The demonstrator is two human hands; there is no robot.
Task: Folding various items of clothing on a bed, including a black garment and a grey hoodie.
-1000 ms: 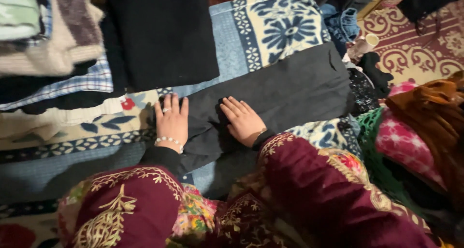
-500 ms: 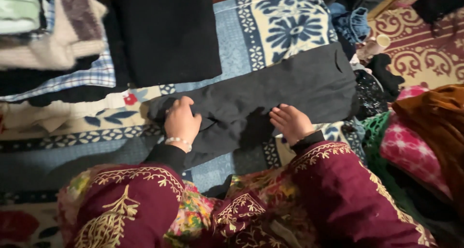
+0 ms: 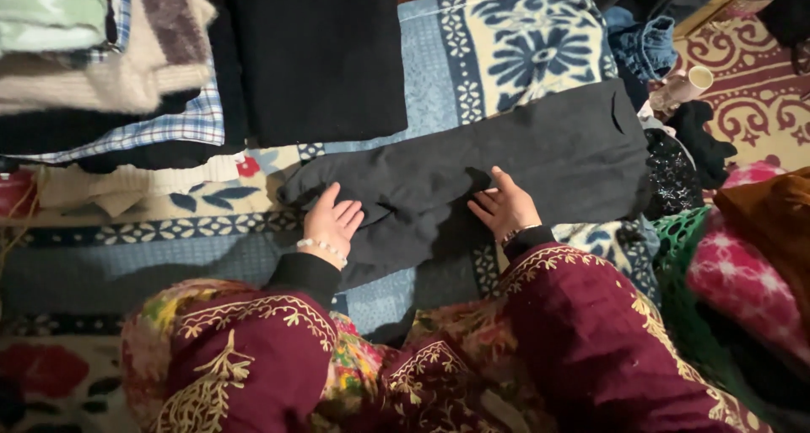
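A large blue and cream blanket (image 3: 506,53) with a flower pattern covers the floor, and on it lies a long dark grey garment (image 3: 515,163), spread flat from the middle of the view toward the right. Above it lies a folded black cloth (image 3: 316,58), and at the upper left stands a pile of folded clothes (image 3: 93,79). The left hand (image 3: 331,222) rests flat on the narrow left end of the garment, its grip wide and holding nothing. The right hand (image 3: 506,207) touches the lower edge near the middle, fingers loosely curled; it seems to hold nothing, though a pinch of the edge cannot be excluded. I judge that the step in hand is smoothing the garment for a fold; the next move would need a firm hold on one end and a straight edge. The kind of garment is hard to tell, because its right end goes under dark things (image 3: 675,176), and the small pale cup (image 3: 688,86) nearby is blurred.
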